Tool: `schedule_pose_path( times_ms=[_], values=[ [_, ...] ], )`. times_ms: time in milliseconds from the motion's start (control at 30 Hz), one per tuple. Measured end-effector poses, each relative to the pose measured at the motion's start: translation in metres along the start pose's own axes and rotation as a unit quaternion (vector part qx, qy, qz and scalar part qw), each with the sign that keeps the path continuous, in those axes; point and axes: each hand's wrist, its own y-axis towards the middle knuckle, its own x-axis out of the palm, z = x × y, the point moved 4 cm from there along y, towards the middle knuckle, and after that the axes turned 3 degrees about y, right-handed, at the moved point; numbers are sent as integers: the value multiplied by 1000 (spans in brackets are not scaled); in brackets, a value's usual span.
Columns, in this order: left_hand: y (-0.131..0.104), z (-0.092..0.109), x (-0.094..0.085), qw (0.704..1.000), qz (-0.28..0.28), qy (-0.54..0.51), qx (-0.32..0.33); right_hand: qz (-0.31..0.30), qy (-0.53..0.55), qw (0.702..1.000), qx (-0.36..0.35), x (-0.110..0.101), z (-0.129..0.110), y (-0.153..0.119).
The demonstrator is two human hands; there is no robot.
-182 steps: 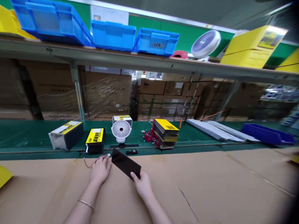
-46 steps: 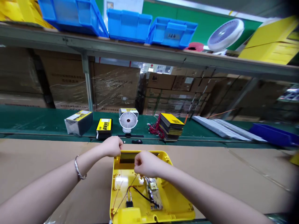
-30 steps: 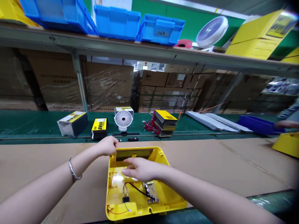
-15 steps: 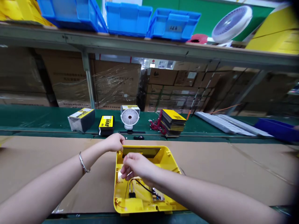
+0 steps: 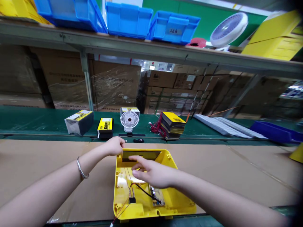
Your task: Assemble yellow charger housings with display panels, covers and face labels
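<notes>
A yellow plastic housing (image 5: 176,206) lies open side up on the cardboard-covered bench. Inside are a dark panel (image 5: 151,155) along the back wall, a black connector (image 5: 132,200), a circuit board (image 5: 158,199) and wires. My left hand (image 5: 115,146) has its fingers curled at the back left corner of the housing; what they hold, if anything, is hidden. Over the inside, near the dark panel, my right hand (image 5: 151,171) has its fingers apart and holds nothing. A thin red and black wire pair (image 5: 121,210) hangs over the front left rim.
Behind the housing stand a small white fan (image 5: 129,120), a black-yellow pack (image 5: 105,127), a wrapped box (image 5: 79,122) and a stack of yellow-topped plates (image 5: 172,126). Blue bins (image 5: 129,20) sit on the shelf above. A blue tray (image 5: 272,131) is at the right.
My right hand has opened its fingers and moved slightly right. The thin wires now run across the housing and over its front left rim. The whole view has shifted slightly.
</notes>
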Motion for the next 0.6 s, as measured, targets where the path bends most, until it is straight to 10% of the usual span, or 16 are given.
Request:
schedule_pose_path(
  times_ms=[267, 433, 600],
  values=[
    [-4, 2, -1, 1000, 2, 11, -9, 30, 201, 978, 48, 48, -1, 31],
    [-4, 1, 0, 1000, -4, 9, -8, 137, 276, 951, -1, 8, -10, 18],
    [1, 0, -1, 1000, 6, 14, 4, 157, 1, 987, -18, -43, -9, -5]
  ],
)
